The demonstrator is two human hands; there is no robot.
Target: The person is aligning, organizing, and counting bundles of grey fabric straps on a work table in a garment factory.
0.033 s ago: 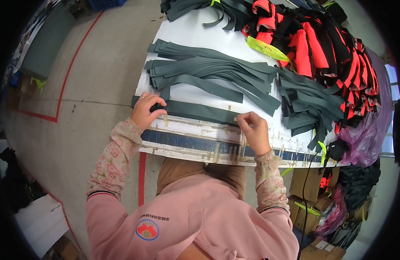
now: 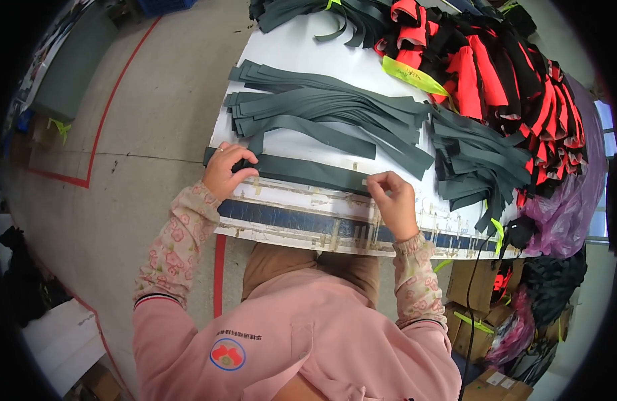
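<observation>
A long dark grey-green fabric strip (image 2: pixel 308 172) lies straight along the near part of the white table. My left hand (image 2: pixel 227 171) is curled closed over its left part, with a short end of the strip showing beyond the fingers. At the other end, my right hand (image 2: pixel 396 204) pinches thumb and forefinger together at the strip's right tip; a small pale bit shows by the fingertips. Just beyond lies a fanned stack of similar strips (image 2: pixel 275 110), and one loose strip (image 2: pixel 322 136) curves in front of it, its left end dropping toward my left hand.
More strips (image 2: pixel 472 154) are heaped at the right, others (image 2: pixel 301 15) at the far edge. Red-and-black fabric pieces (image 2: pixel 482 73) pile up at the far right beside a purple plastic bag (image 2: pixel 565 214). Worn tape covers the table's near edge (image 2: pixel 301 219). Cardboard boxes (image 2: pixel 470 287) stand below right.
</observation>
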